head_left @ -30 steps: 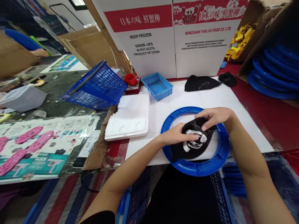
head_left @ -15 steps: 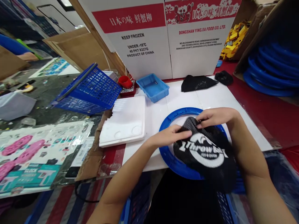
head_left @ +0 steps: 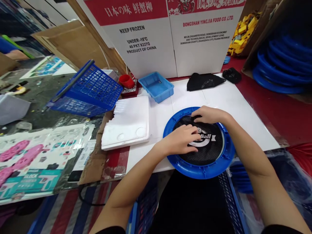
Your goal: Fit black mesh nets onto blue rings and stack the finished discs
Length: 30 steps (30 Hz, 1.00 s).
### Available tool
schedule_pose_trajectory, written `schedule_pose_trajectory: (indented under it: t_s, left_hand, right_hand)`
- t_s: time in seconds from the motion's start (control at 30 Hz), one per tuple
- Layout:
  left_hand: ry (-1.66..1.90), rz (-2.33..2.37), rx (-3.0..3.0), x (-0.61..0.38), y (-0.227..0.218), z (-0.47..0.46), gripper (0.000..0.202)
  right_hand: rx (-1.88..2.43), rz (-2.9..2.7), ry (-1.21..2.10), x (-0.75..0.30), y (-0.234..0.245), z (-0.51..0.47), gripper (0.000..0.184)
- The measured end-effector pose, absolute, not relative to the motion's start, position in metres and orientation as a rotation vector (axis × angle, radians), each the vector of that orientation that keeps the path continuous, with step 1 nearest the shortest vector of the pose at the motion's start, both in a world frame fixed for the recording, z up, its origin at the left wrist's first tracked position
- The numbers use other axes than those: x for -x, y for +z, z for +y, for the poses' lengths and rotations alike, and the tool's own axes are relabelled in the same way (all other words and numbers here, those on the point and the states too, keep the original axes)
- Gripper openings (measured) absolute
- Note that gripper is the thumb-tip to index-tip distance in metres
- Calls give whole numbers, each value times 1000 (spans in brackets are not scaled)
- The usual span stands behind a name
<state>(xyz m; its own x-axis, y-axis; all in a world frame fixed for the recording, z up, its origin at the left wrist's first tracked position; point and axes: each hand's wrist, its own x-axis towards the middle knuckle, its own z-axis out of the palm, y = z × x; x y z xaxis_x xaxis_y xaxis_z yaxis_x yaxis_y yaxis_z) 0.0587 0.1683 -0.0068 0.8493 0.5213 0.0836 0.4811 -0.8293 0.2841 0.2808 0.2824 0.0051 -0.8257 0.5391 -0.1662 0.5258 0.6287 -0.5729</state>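
Observation:
A blue plastic ring [head_left: 173,162] lies on the white board [head_left: 234,100] at the table's near edge. A black mesh net with white lettering [head_left: 207,149] lies spread flat inside the ring. My left hand [head_left: 181,140] rests on the net's left part, fingers curled down onto it. My right hand [head_left: 207,114] presses the net's far edge by the ring's rim, fingers bent down on the mesh.
A white foam tray [head_left: 129,122] sits left of the ring. Behind stand a small blue bin [head_left: 157,86], a red cup [head_left: 126,80], a tipped blue basket [head_left: 87,89], more black nets [head_left: 203,80] and white cartons [head_left: 170,35]. Stacked blue rings [head_left: 280,71] lie far right.
The net was bunched in both hands, then unfolded over the ring's near side. Now it lies spread flat inside the ring with both hands pressing on it.

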Motion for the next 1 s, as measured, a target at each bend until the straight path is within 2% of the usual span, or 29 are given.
schedule_pose_trajectory:
  t_s: [0.13,0.27,0.47,0.67,0.83,1.0]
  left_hand:
    - [63,771,-2729,-65,-16,161,60]
    - [50,830,-2760,-70,-21,157,63]
    - [40,872,-2790,-73,-20,153,70]
    - [38,981,-2731,-71,-22,153,75]
    - [36,1028,-2697,-72,-22,152,83]
    - [25,1006,-2692,-72,-21,154,86]
  right_hand:
    - [959,-2823,882,-279,3,281,29]
    - [1103,-2845,833,-291,11,281,35]
    - [1217,-2709,730,-308,18,287,23]
    - [1250,-2664,540,-312,1,297,45]
    - [1345,-2749,557,-307,1,296,38]
    - [1433,-2737,555,-304,3,291,42]
